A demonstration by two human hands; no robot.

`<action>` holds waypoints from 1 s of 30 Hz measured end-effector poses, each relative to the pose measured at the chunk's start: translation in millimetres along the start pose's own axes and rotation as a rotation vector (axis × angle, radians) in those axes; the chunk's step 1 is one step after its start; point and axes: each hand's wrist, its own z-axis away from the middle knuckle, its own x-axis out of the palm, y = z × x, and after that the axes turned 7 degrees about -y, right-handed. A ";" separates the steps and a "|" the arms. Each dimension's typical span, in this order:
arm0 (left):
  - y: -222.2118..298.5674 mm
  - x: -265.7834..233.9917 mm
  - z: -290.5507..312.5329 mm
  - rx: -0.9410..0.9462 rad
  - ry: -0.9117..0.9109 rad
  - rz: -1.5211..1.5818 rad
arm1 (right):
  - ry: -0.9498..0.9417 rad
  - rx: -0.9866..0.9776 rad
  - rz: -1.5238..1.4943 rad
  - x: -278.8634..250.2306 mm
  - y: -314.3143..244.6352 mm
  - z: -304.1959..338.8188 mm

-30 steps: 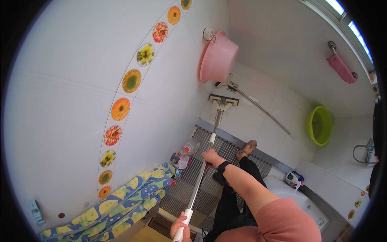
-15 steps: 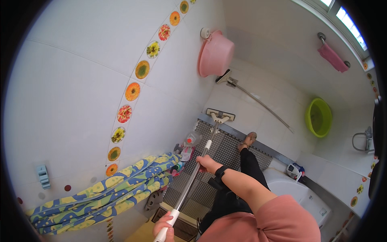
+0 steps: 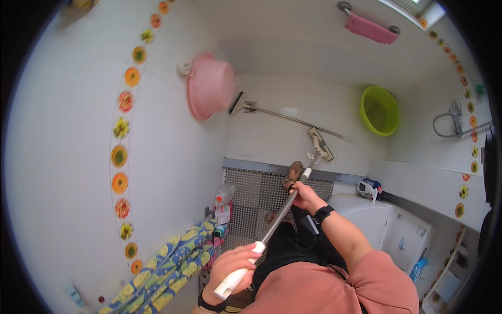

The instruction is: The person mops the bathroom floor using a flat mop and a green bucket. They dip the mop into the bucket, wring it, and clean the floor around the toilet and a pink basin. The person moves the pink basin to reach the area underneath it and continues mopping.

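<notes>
Both my hands hold a long mop [image 3: 282, 213] with a metal pole and white grips. My left hand [image 3: 232, 266] is wrapped round the thick white end of the handle, close to my body. Farther up, my right hand [image 3: 307, 198] closes round the metal pole just below its upper white collar. The flat mop head [image 3: 321, 144] with its white bracket is tilted over the white tiled surface beyond the grey edge [image 3: 261, 166]. Near the mop head, a second long-handled tool [image 3: 293, 118] with a dark-edged blade lies across the white tiles.
A pink basin [image 3: 212, 86] hangs at the left wall, and a green basin [image 3: 379, 111] is at the far right. My foot [image 3: 294, 172] is at the grey edge beside grey matting [image 3: 243, 191]. Bottles [image 3: 225, 193] and a patterned curtain [image 3: 167, 272] are at left, a white washing machine [image 3: 361, 214] at right.
The mop head has swung right, from near the left wall to beside the second tool's handle. Both hands moved right with the pole. The view has also shifted.
</notes>
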 end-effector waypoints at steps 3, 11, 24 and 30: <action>-12.9 13.6 -75.6 0.116 -0.146 0.077 | 0.096 -0.113 -0.214 -53.7 -40.3 -1.7; -50.0 36.4 -216.3 0.126 -0.363 0.216 | 0.278 -0.150 -0.339 -127.2 -126.8 -41.4; -40.8 -169.6 -118.2 -0.223 0.089 0.200 | -0.128 0.047 0.107 139.5 -53.1 -108.8; -1.7 -249.3 -67.0 -0.299 0.346 -0.104 | -0.440 0.287 0.326 285.3 -7.8 -129.8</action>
